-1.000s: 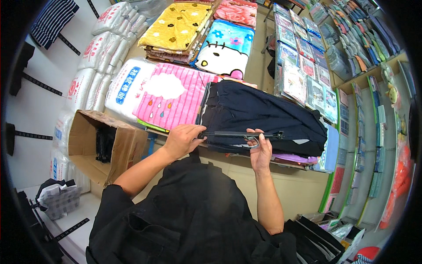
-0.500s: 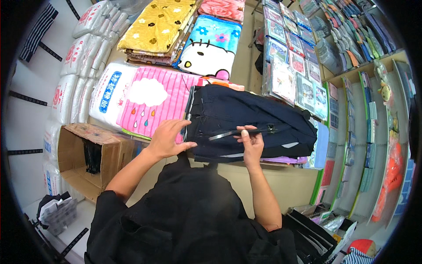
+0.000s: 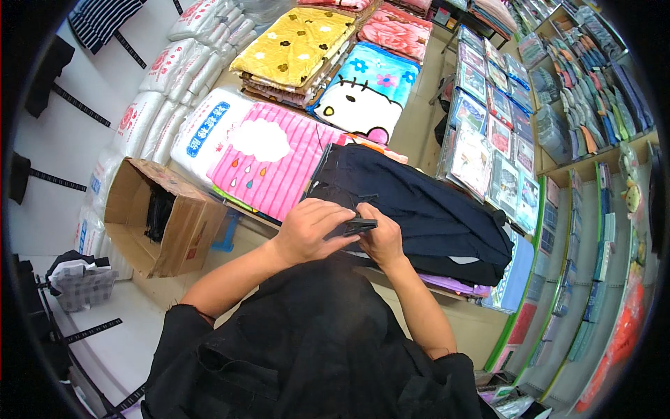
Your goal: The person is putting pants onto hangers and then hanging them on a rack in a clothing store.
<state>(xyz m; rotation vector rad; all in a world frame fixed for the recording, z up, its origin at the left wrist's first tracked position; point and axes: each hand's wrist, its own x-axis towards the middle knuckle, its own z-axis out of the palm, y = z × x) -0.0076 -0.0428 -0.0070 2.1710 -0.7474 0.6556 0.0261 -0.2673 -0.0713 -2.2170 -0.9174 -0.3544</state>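
Both hands meet at the near edge of the desk (image 3: 391, 136). Left hand (image 3: 310, 230) lies curled over one end of a small dark clip-like object (image 3: 359, 225), possibly a hanger clip; too small to tell. Right hand (image 3: 382, 237) pinches its other end, fingers closed on it. The object sits just above the folded navy garment (image 3: 426, 209), which lies on the desk beside a pink striped blanket (image 3: 272, 164). An open cardboard box (image 3: 164, 216) stands on the floor to the left.

My left hand (image 3: 310, 230) curled palm-down, fingers bent, my right hand (image 3: 380, 237) just beside it, fingertips pinched together, both forearms bare, elbows bent, converging forward.
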